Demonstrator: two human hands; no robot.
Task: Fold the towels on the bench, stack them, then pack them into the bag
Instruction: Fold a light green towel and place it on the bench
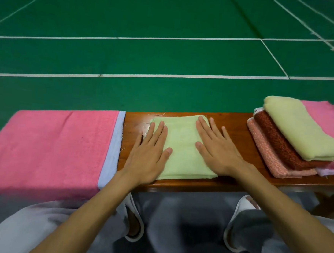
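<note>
Left hand (150,151) and right hand (216,149) both lay flat, fingers straight, gripping nothing. They pressed on a folded green towel (180,159) at mid-counter, one hand over each side edge, the outer fingers spilling onto bare wood.

The towel looked thin, soft and light. It probably would sag and open if lifted by a single corner. Best hold, by judgement: both hands under the long folded edges, thumbs on top, carried level. The counter (233,122) was glossy, so the towel could likely be slid as well.

To the right, near but apart, sat a stack (275,142) of folded towels, fanned rather than squared. To the left, a pink towel (48,147) draped over the counter. Beyond was a green court floor (169,18). No bag was in view.
</note>
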